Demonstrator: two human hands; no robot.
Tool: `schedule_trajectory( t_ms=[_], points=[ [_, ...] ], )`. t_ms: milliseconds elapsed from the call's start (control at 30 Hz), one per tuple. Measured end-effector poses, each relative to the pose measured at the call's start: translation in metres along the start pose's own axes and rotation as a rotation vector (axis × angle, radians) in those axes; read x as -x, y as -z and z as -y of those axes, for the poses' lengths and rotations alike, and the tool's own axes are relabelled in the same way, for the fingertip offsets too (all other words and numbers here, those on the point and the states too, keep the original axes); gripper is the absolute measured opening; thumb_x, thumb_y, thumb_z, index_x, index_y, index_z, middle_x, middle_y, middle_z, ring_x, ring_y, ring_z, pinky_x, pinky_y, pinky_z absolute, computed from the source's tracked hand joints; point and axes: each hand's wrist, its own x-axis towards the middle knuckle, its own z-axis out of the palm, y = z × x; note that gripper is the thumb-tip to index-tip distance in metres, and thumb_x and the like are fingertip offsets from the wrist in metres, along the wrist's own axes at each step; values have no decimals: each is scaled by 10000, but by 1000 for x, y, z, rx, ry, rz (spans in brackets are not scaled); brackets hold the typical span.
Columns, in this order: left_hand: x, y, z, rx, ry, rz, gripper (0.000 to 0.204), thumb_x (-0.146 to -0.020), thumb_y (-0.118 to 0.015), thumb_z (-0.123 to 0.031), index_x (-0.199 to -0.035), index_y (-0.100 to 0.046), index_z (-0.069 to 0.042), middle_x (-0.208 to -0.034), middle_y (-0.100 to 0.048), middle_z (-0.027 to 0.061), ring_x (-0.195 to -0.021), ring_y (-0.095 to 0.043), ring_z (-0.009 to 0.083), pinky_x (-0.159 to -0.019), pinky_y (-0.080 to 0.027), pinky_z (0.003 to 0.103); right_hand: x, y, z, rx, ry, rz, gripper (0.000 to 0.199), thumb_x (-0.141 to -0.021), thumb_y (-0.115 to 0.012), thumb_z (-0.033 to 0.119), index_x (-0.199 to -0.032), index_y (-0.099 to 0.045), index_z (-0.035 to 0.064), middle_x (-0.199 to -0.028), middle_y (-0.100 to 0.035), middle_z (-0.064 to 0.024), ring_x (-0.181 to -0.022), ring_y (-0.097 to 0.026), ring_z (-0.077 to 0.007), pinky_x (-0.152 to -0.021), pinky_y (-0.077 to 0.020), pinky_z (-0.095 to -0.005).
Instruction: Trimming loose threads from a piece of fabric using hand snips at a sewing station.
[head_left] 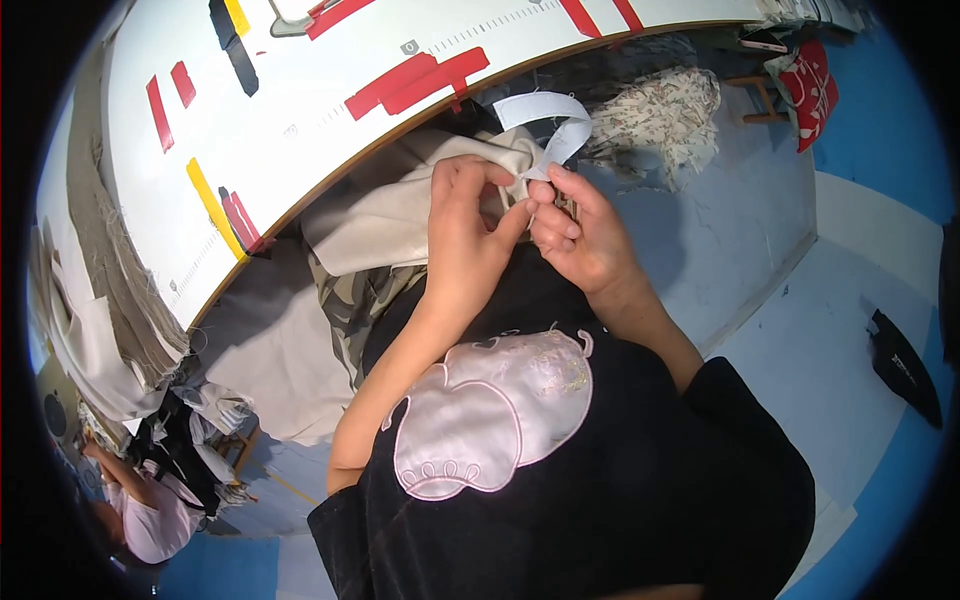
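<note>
Beige fabric [375, 205] lies bunched over my lap below the table edge. My left hand [465, 215] is closed, its fingers and thumb pinching a gathered part of this fabric. Just right of it, my right hand [588, 225] is closed with thumb and finger on the end of a white fabric strip [572, 125]. From there the strip loops up and bends back to the left. Both hands meet where strip and fabric come together; the exact join is hidden by the fingers.
A white table [300, 120] with red tape [420, 82] and yellow tape [215, 208] curves across ahead. Patterned cloth [660, 120] is heaped beneath it at right. A red bag [808, 95] hangs by a wooden stool [757, 98]. Another person [155, 515] sits at far left.
</note>
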Motion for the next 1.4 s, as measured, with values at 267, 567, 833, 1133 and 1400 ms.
schedule_trajectory(
  t_ms=[267, 567, 833, 1133, 1400],
  points=[
    [1, 4, 10, 260, 27, -3, 150, -845, -656, 25, -927, -533, -5, -935, -602, 87, -689, -527, 128, -602, -455, 261, -5, 3, -6, -150, -127, 12, 141, -992, -545, 162, -912, -572, 49, -816, -590, -18, -461, -368, -54, -428, -288, -210],
    [-4, 9, 12, 239, 97, 13, 141, -868, -664, 43, -943, -551, 2, -897, -608, 31, -653, -468, 56, -581, -411, 217, 36, 12, 10, 275, 270, -313, 162, -1026, -508, 189, -1053, -547, 34, -790, -553, -37, -489, -365, -56, -446, -284, -215],
    [-1, 11, 6, 332, 102, 39, 116, -881, -613, 91, -948, -561, 11, -1039, -656, 55, -720, -525, 45, -634, -448, 202, 38, -44, 19, 1634, 817, 20, 106, -926, -594, 51, -1015, -583, -5, -1114, -620, -155, -899, -629, -301, -774, -501, -356],
    [1, 14, 9, 320, 49, 53, 119, -888, -592, 97, -978, -585, 20, -1076, -653, 66, -785, -584, 68, -689, -495, 210, 28, -38, 25, 1645, 614, 100, 98, -907, -576, 22, -981, -592, -41, -1298, -589, -141, -703, -615, -165, -656, -506, -283],
    [1, 15, 7, 403, 126, 71, 100, -914, -583, 80, -993, -591, 18, -1108, -653, 65, -822, -602, 64, -700, -518, 207, 27, -37, 28, 1752, 647, 158, 112, -884, -587, 37, -968, -591, -37, -1201, -604, -151, -1047, -613, -293, -865, -477, -339]
  ],
)
